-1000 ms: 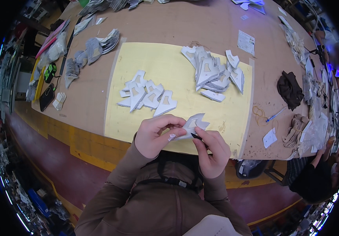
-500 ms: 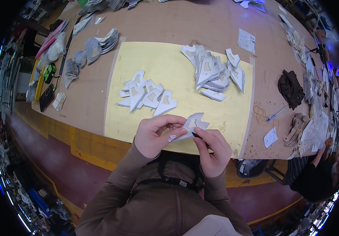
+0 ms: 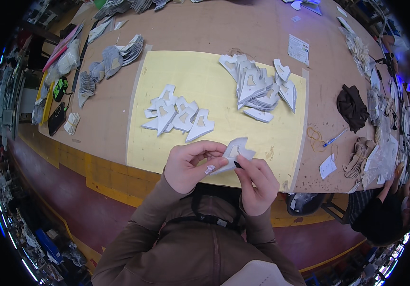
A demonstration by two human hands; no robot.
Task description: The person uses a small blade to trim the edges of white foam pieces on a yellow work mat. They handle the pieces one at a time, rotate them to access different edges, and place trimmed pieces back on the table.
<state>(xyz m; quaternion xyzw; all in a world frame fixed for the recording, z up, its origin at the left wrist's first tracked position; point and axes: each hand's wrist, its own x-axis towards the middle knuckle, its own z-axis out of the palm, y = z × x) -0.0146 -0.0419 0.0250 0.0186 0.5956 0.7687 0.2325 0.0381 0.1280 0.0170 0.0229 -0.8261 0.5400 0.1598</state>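
Observation:
My left hand (image 3: pixel 190 166) pinches a pale grey-white cut-out piece (image 3: pixel 239 146) with a window-like hole, held above the front of the yellow sheet (image 3: pixel 243 128). At the piece's right edge, the closed thumb and fingers of my right hand (image 3: pixel 258 182) grip a small black object (image 3: pixel 237 164), whose kind I cannot make out. A bit of whitish material (image 3: pixel 209 168) clings to my left thumb. Beyond my left hand lies a loose heap of similar pieces (image 3: pixel 184 116). A taller stack of them (image 3: pixel 254 86) rests farther back on the right.
Grey stacked pieces (image 3: pixel 113 61), a black phone-like device (image 3: pixel 57 118) and a green-black tool (image 3: pixel 60 88) lie at left. On the right are a dark cloth (image 3: pixel 351 108), a blue pen-like tool (image 3: pixel 334 138) and a tied brown bundle (image 3: pixel 359 157). Another person (image 3: pixel 381 214) is at far right.
The held piece has tilted slightly and shifted a little to the right. My hands keep nearly the same grip, and the heaps have not moved.

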